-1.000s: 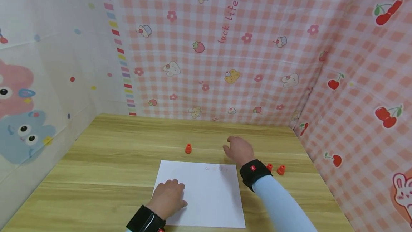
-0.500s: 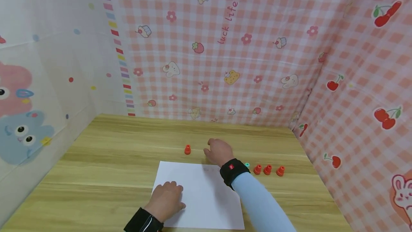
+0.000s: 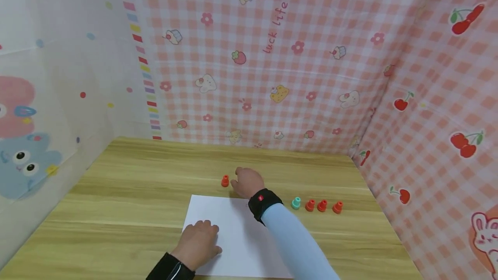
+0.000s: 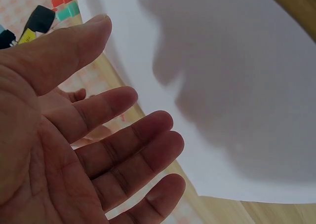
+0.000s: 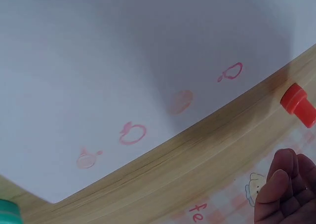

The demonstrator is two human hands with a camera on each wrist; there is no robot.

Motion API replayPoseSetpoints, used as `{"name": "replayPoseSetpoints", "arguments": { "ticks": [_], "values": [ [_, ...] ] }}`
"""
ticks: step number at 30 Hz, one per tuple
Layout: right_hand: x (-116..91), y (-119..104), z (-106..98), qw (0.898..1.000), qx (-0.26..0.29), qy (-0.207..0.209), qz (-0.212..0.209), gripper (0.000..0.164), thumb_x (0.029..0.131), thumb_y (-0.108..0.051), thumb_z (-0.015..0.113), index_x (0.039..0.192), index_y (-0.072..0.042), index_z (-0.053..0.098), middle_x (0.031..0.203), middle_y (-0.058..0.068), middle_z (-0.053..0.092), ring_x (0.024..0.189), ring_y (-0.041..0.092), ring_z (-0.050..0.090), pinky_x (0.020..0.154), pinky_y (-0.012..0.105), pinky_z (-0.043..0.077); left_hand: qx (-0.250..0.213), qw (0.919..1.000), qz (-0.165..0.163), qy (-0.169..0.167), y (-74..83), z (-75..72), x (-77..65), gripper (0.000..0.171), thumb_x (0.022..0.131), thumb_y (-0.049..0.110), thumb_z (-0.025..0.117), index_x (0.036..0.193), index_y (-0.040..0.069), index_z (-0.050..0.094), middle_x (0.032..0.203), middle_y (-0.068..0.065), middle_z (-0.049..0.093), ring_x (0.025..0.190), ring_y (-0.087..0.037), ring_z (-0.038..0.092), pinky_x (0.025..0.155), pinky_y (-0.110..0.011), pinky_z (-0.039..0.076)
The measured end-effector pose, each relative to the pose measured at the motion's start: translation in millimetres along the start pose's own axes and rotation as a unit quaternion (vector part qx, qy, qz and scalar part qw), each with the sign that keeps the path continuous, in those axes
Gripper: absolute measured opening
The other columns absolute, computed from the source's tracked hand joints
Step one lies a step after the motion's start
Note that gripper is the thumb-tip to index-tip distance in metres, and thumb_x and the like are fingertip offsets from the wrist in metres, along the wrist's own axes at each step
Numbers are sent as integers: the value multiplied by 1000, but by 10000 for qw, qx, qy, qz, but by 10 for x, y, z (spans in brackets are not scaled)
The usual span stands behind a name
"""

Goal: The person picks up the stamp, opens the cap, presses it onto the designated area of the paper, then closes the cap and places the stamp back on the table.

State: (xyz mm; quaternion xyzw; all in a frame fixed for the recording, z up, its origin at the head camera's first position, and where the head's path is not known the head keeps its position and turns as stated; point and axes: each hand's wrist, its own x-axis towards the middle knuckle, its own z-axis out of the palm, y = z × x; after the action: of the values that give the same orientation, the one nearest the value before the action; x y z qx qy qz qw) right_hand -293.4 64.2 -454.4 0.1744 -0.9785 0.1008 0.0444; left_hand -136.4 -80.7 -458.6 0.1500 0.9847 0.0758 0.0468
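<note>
My right hand (image 3: pixel 249 182) reaches over the far edge of the white paper (image 3: pixel 233 249). It holds nothing, its fingers loosely bent, just right of a small red stamp (image 3: pixel 225 181) standing on the table. In the right wrist view that red stamp (image 5: pixel 298 105) is apart from the fingertips. Several faint pink prints (image 5: pixel 133 134) run along the paper's far edge. My left hand (image 3: pixel 198 243) is over the paper's left part with nothing in it. The left wrist view shows its fingers (image 4: pixel 143 157) relaxed and spread, their shadow falling on the sheet.
Right of the paper, a teal stamp (image 3: pixel 296 203) and three red stamps (image 3: pixel 322 205) stand in a row on the wooden table (image 3: pixel 128 202). Behind the table hangs a pink checked cloth (image 3: pixel 249 77); patterned cloth also bounds both sides.
My right hand has moved left along the paper's far edge toward the lone red stamp, uncovering the teal stamp and a red one on the right. My left hand has stayed nearly still.
</note>
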Motion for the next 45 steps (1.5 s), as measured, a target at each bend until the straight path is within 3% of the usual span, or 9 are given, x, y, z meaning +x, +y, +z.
{"name": "replayPoseSetpoints", "arguments": {
  "ticks": [7,15,22,27,31,45],
  "values": [
    [108,-132,96,10000,82,44,-26,35,89,-29,63,114,-4,65,101,12,74,85,23,66,78,39,56,50,10000,-55,-47,-22,-7,-3,36,68,36,81,85,6,69,74,-8,61,71,-26,57,65,-47,51],
    [189,-182,209,9996,-8,172,-204,28,88,-25,61,105,-3,65,78,7,70,60,16,56,63,34,56,120,9999,-59,-36,-26,-11,-11,36,68,37,81,84,6,69,72,-8,61,70,-26,57,64,-47,50],
    [193,-210,195,9989,-209,264,-338,26,87,-21,62,107,-4,65,84,9,73,66,17,61,65,34,56,181,9998,-72,-1,-46,-5,-22,36,68,37,81,83,6,69,71,-8,60,69,-26,57,63,-46,50],
    [205,-196,267,9979,-399,189,-469,12,88,-22,65,87,-10,68,74,4,69,64,16,57,63,31,53,204,9997,-126,-36,-63,16,-22,37,67,38,81,84,6,69,71,-8,60,70,-26,58,63,-45,50],
    [191,-200,294,9979,-359,213,-499,14,87,-18,65,76,-9,63,66,2,64,56,14,53,55,31,49,182,9996,-191,-109,-68,20,-22,38,68,37,81,84,6,69,71,-8,60,71,-26,58,64,-46,50],
    [85,-36,127,9999,75,-46,-86,8,87,-11,60,87,-4,64,69,7,65,56,17,52,53,30,46,167,9997,-18,186,-22,40,-41,37,67,37,81,81,6,68,70,-9,60,70,-27,58,61,-45,49]
  ]
}}
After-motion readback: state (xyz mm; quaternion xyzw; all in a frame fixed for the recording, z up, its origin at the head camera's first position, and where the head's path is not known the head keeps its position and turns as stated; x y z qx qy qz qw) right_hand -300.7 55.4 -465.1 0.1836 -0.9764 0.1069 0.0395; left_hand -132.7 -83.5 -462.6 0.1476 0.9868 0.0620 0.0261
